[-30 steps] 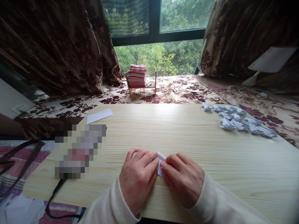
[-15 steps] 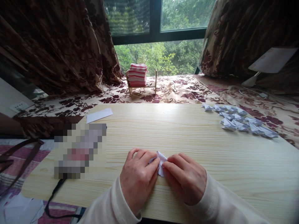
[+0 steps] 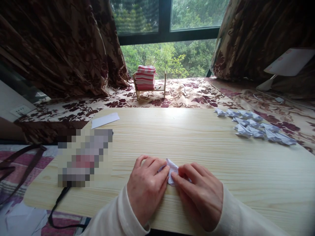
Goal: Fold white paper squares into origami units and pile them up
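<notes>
Daylight is coming through the window (image 3: 167,60) behind the pale wooden worktop (image 3: 172,141), where both hands are working close together near the front edge. Between them a small creased paper (image 3: 173,170) is lying on the wood, its middle showing and its sides disappearing under the fingers. The left hand (image 3: 150,186) is pinching its left side, fingers bunched; the right hand (image 3: 200,191) is gripping its right side, thumb pressing near the middle and the other fingers curling.

At the far right, a cluster of folded paper shapes (image 3: 254,131) is sitting in rough rows, each looking finished. The paper in hand is seemingly only partway there: it is showing a flatter face than those pointed pieces, though the fingers are hiding too much to tell how many folds are remaining. One flat paper strip (image 3: 105,120) is lying unfolded at the far left, and loose paper sheets (image 3: 26,218) are resting on the striped bedding (image 3: 27,170) below; whether these are awaiting folding, the view is not showing.
</notes>
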`<action>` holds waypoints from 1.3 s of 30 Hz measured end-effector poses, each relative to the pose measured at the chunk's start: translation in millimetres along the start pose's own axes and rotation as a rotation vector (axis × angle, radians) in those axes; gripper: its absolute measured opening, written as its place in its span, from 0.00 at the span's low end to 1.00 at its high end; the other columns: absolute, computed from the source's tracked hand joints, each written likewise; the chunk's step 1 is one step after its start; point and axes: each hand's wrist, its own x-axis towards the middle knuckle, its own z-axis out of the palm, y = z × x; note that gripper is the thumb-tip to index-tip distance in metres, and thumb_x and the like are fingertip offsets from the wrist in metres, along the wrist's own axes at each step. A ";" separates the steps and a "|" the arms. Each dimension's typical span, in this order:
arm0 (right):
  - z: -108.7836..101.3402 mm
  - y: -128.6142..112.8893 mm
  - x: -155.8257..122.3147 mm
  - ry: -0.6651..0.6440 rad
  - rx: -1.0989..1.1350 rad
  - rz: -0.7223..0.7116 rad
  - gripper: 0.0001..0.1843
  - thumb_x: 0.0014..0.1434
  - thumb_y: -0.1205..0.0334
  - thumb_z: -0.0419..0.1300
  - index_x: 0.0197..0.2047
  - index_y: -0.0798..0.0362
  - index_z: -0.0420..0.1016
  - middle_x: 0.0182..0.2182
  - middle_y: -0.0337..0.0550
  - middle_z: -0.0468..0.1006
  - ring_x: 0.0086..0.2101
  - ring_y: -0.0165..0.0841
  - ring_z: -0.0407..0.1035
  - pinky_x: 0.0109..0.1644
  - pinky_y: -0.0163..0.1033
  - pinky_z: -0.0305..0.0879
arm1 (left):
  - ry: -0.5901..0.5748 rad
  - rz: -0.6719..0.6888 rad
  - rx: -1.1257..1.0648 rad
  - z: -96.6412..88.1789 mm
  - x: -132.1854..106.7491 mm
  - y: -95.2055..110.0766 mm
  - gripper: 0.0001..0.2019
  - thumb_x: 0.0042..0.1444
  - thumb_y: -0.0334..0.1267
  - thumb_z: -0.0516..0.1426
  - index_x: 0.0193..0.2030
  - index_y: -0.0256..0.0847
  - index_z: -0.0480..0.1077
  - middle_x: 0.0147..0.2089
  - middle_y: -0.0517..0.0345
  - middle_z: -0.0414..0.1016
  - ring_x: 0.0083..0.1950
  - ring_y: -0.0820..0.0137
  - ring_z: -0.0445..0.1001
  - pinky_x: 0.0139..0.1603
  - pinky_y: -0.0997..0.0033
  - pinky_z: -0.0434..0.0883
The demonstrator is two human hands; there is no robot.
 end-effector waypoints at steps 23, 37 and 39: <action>1.2 4.1 -0.9 0.020 -0.129 -0.068 0.11 0.60 0.69 0.49 0.36 0.53 0.72 0.28 0.42 0.70 0.29 0.32 0.60 0.31 0.38 0.54 | -0.080 0.066 0.114 7.9 -4.6 -2.6 0.12 0.63 0.34 0.47 0.48 0.43 0.69 0.43 0.58 0.74 0.45 0.66 0.69 0.55 0.54 0.55; 1.9 7.4 -2.3 -0.014 -0.109 -0.089 0.15 0.63 0.68 0.44 0.41 0.52 0.72 0.29 0.43 0.70 0.31 0.33 0.60 0.33 0.38 0.54 | -0.022 0.039 0.052 4.5 -5.8 -3.4 0.11 0.63 0.32 0.47 0.40 0.39 0.71 0.44 0.58 0.76 0.44 0.67 0.70 0.56 0.55 0.55; 1.4 7.5 -2.0 -0.013 -0.096 -0.084 0.16 0.64 0.68 0.44 0.41 0.52 0.72 0.29 0.43 0.70 0.31 0.33 0.60 0.33 0.39 0.53 | -0.022 0.040 0.027 2.1 -6.5 -3.9 0.11 0.62 0.32 0.47 0.40 0.39 0.71 0.45 0.58 0.76 0.45 0.67 0.71 0.56 0.55 0.55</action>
